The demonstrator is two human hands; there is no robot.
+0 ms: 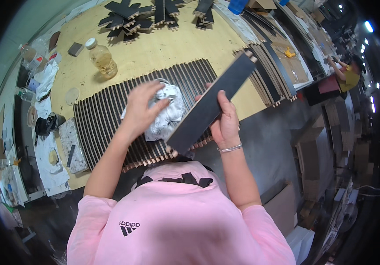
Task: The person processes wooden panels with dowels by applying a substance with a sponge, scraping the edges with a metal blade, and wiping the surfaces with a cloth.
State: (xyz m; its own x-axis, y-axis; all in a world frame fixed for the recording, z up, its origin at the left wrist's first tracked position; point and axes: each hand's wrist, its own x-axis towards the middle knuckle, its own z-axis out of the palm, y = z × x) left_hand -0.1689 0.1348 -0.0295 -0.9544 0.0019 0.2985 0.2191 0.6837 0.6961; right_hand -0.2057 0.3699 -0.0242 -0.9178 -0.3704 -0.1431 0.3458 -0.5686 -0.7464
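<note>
My right hand grips a dark flat board with light wooden dowels at its ends. The thumb lies across the board's face, and the board is held tilted above the table's front edge. My left hand is at a crumpled white cloth, thumb and fingers apart and slightly blurred. Whether its fingertips touch the cloth cannot be made out. Beneath the cloth spreads a long row of dark boards, packed side by side on edge, with dowel ends along the near side.
Loose dark boards are heaped at the table's far side. A clear bottle of yellowish liquid stands left of centre. More boards are stacked at the right. A stained white block lies at left. Another person works at far right.
</note>
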